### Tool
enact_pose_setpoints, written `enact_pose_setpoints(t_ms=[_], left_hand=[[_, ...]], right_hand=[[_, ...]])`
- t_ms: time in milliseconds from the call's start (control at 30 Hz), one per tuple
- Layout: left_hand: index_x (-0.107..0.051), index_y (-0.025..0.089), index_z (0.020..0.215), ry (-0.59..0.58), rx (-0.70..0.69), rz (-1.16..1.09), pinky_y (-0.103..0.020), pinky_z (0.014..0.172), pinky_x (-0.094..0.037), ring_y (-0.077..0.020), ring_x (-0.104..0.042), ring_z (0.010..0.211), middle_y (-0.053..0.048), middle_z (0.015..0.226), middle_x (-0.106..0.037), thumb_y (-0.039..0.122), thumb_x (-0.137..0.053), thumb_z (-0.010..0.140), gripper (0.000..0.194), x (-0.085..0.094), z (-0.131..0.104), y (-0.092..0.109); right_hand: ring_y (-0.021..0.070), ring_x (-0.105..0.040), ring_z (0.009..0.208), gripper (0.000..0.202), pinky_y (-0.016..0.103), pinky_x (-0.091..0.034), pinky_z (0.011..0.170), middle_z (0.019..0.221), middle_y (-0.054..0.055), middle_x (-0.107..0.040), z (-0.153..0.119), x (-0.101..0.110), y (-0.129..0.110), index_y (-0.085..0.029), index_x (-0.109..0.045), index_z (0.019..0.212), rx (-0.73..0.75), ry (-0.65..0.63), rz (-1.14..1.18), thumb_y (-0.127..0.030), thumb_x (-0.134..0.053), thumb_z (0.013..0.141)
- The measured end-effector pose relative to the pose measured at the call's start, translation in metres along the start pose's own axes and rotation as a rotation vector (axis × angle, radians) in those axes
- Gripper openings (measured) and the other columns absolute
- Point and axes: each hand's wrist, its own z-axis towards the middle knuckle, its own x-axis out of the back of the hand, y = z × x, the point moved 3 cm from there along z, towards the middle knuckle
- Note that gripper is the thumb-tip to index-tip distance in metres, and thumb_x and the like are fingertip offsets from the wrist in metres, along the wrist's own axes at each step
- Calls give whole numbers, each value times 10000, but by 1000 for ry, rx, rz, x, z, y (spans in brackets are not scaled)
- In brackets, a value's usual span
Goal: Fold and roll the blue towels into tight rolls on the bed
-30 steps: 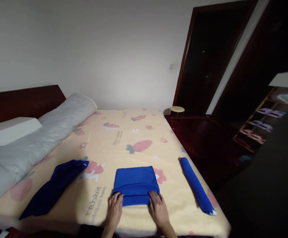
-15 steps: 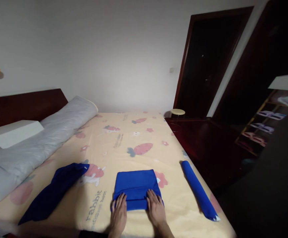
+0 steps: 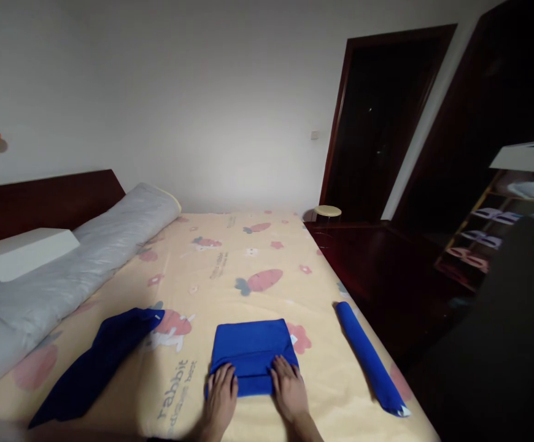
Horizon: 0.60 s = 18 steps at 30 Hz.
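A blue cloth [image 3: 258, 337], folded to a near rectangle, lies flat on the bed in front of me, with a narrow folded band along its near edge. My left hand [image 3: 221, 390] rests on that band's left end, palm down, fingers lying on the fabric. At the right end, my right hand [image 3: 289, 387] presses down in the same way, fingers a little apart. Neither hand lifts the cloth. To the right, a blue cloth roll [image 3: 371, 362] with a white tag lies near the bed's edge. A crumpled dark blue cloth [image 3: 96, 362] lies to the left.
The bed's yellow patterned sheet [image 3: 212, 294] spreads beneath everything. A long grey bedding roll [image 3: 87, 270] runs along the left, beside a white box [image 3: 27, 252] and the dark headboard [image 3: 46, 199]. Beyond the right edge stand a stool [image 3: 328, 210] and a shoe rack [image 3: 472, 245].
Both hands stay on the near fold of the cloth and have barely shifted. The whole view has tilted slightly, so things sit a little lower. The cloth looks nearly the same.
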Motion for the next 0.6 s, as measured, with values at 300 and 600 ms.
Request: enact_pose_setpoints(t_ms=[300, 600], left_hand=[[-692, 255, 1113, 73, 153, 205, -442, 1024, -358, -234, -574, 1165, -63, 1219, -689, 223, -428, 894, 345, 16, 0, -9], [-597, 185, 1250, 100, 412, 241, -410, 943, -415, -262, -560, 1179, -120, 1288, -640, 316, -385, 943, 395, 20, 23, -21]], right_hand=[[267, -565, 1180, 425, 433, -377, 1003, 1266, 106, -650, -2, 7, 55, -216, -680, 1094, -221, 280, -61, -368, -296, 993], [265, -611, 1015, 369, 386, -417, 848, 1089, 131, -670, 35, 19, 52, -191, -612, 1152, -425, 169, -241, -253, -298, 971]])
